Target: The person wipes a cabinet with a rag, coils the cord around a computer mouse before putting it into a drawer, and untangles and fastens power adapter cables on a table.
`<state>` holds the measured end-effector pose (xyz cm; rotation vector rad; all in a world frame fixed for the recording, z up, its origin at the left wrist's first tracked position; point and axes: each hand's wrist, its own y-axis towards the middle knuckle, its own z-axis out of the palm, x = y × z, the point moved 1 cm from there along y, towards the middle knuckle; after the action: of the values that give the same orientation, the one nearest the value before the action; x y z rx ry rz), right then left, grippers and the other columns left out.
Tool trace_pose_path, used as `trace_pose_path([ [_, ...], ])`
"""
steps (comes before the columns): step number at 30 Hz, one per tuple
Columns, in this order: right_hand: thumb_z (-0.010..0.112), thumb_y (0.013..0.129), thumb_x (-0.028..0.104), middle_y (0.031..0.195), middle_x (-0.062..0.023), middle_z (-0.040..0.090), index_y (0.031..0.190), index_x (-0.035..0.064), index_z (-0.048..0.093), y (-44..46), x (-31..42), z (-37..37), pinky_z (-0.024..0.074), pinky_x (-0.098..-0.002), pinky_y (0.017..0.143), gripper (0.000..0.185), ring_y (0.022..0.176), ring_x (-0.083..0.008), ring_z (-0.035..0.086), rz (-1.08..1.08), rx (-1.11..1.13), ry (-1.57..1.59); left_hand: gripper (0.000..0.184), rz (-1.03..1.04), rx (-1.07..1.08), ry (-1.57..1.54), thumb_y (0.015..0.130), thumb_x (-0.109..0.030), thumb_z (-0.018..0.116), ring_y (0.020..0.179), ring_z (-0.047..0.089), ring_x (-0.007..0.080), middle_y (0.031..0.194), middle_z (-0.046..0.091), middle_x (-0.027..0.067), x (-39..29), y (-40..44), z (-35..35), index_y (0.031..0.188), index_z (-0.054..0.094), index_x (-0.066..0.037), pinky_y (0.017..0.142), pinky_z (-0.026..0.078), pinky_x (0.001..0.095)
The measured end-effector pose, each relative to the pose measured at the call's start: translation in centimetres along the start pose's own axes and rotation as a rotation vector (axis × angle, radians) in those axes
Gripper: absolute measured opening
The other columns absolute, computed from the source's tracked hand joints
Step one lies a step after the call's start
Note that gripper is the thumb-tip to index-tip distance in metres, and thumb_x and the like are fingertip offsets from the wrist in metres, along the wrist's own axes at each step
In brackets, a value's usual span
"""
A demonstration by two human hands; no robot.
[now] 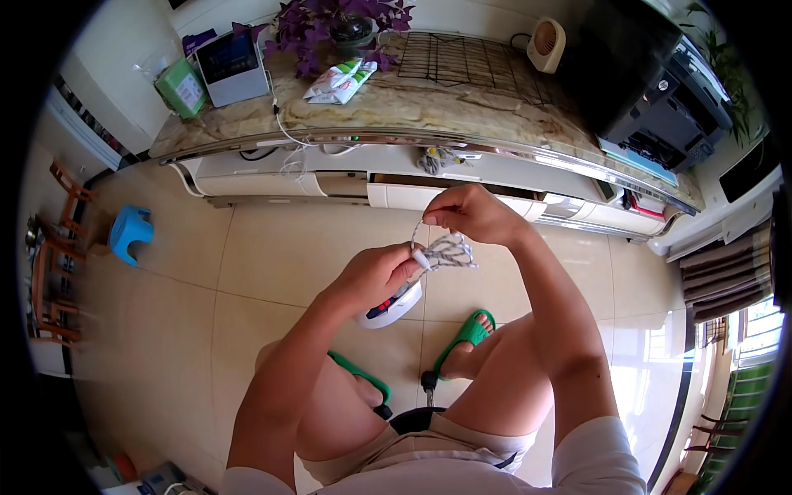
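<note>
My left hand (375,275) is closed around a folded bundle of grey-and-white braided cord (450,252), near a small white piece (421,260) at the thumb. Above and to the right, my right hand (477,216) pinches a strand of the same cord, which runs down to the left hand. Loops of the bundle fan out to the right between the hands. Just under the left hand is a white rounded appliance (394,308) with red and dark blue parts. The hand partly covers it, so its kind and what supports it cannot be told.
Ahead is a low marble-topped cabinet (462,111) with a partly open drawer (462,194). Another cable bundle (437,159) lies on its shelf. On top are a wire rack (470,62), white packets (341,81) and a printer (668,107). A blue stool (130,233) stands left.
</note>
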<state>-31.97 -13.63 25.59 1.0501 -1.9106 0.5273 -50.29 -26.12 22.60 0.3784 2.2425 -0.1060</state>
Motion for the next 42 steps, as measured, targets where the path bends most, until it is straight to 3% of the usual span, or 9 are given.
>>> trace_pose_path([
  [6, 0.06, 0.087, 0.011, 0.077, -0.0105, 0.065, 0.096, -0.0008, 0.066, -1.2, 0.9, 0.6, 0.0487, -0.0316, 0.065, 0.016, 0.069, -0.0165, 0.059, 0.226, -0.047, 0.033, 0.015, -0.026, -0.284, -0.21, 0.095, -0.017, 0.051, 0.068, 0.064, 0.026, 0.077, 0.065, 0.0105, 1.2, 0.5, 0.2, 0.099, 0.053, -0.003, 0.063, 0.049, 0.0338],
  [10, 0.06, 0.087, 0.016, 0.085, -0.016, 0.066, 0.095, -0.0009, 0.067, -1.4, 1.5, 1.9, 0.0497, -0.036, 0.07, 0.019, 0.075, -0.0284, 0.062, 0.02, -0.07, -0.113, 0.03, -0.133, -0.408, -0.387, 0.095, -0.016, 0.05, 0.067, 0.063, 0.0175, 0.076, 0.065, 0.0076, 0.9, 0.6, -0.2, 0.122, 0.047, -0.004, 0.063, 0.049, 0.0303],
  [11, 0.06, 0.089, 0.013, 0.084, -0.0125, 0.065, 0.099, -0.0011, 0.066, -1.4, 1.1, 2.3, 0.0504, -0.0297, 0.062, 0.019, 0.069, -0.0201, 0.062, -0.081, -0.059, -0.179, 0.034, -0.142, -0.42, -0.41, 0.095, -0.017, 0.05, 0.067, 0.062, 0.0151, 0.077, 0.065, 0.0068, 1.5, 0.6, -0.1, 0.126, 0.046, -0.004, 0.063, 0.049, 0.0294],
  [15, 0.061, 0.087, 0.01, 0.084, -0.0142, 0.065, 0.097, -0.001, 0.067, -1.6, 1.9, 2.7, 0.0506, -0.03, 0.063, 0.016, 0.072, -0.0225, 0.063, -0.174, -0.117, -0.347, 0.032, -0.156, -0.414, -0.472, 0.095, -0.017, 0.051, 0.066, 0.061, 0.0143, 0.077, 0.065, 0.0069, 2.4, 0.7, -0.2, 0.124, 0.049, -0.004, 0.062, 0.048, 0.0291],
  [20, 0.068, 0.077, 0.006, 0.084, -0.0162, 0.065, 0.089, -0.0006, 0.066, -2.0, 3.7, 1.5, 0.0513, -0.0347, 0.069, 0.014, 0.077, -0.0301, 0.064, -0.058, -0.4, -0.152, 0.03, -0.146, -0.397, -0.355, 0.096, -0.019, 0.051, 0.065, 0.059, 0.0138, 0.075, 0.064, 0.0068, 1.9, 0.4, -0.3, 0.122, 0.051, -0.006, 0.061, 0.048, 0.0293],
  [24, 0.068, 0.081, 0.001, 0.094, -0.0062, 0.065, 0.096, 0.0, 0.064, -1.7, 3.0, 1.6, 0.0518, -0.0261, 0.072, 0.015, 0.083, -0.0114, 0.062, 0.017, -0.402, 0.163, 0.033, -0.2, -0.343, -0.386, 0.097, -0.016, 0.049, 0.068, 0.055, 0.0074, 0.078, 0.06, 0.0019, 1.8, 0.6, -0.3, 0.128, 0.049, -0.006, 0.061, 0.046, 0.024],
  [27, 0.069, 0.082, -0.001, 0.097, -0.0033, 0.065, 0.097, 0.0011, 0.063, -1.3, 2.9, 2.1, 0.051, -0.0243, 0.075, 0.017, 0.085, -0.0098, 0.06, -0.027, -0.402, 0.524, 0.033, -0.21, -0.344, -0.392, 0.097, -0.017, 0.049, 0.068, 0.055, 0.0073, 0.078, 0.06, 0.002, 2.0, 0.7, -0.3, 0.128, 0.049, -0.006, 0.061, 0.045, 0.0239],
  [37, 0.061, 0.091, 0.012, 0.09, -0.0045, 0.061, 0.095, -0.0027, 0.061, -0.4, 2.2, 3.1, 0.0487, -0.0241, 0.068, 0.015, 0.078, -0.0103, 0.057, -0.142, -0.325, 0.514, 0.027, -0.163, -0.481, -0.39, 0.095, -0.017, 0.051, 0.064, 0.062, 0.0172, 0.073, 0.064, 0.0086, 1.4, 0.8, -0.4, 0.119, 0.052, -0.005, 0.061, 0.049, 0.0311],
  [42, 0.055, 0.095, 0.015, 0.076, -0.009, 0.062, 0.088, -0.0045, 0.058, -0.5, 4.0, 3.2, 0.0493, -0.0266, 0.06, 0.021, 0.067, -0.0141, 0.063, 0.043, -0.308, 0.085, 0.029, -0.117, -0.497, -0.214, 0.093, -0.016, 0.051, 0.065, 0.065, 0.024, 0.073, 0.064, 0.012, 1.4, 0.6, -0.1, 0.122, 0.052, -0.007, 0.06, 0.049, 0.0335],
])
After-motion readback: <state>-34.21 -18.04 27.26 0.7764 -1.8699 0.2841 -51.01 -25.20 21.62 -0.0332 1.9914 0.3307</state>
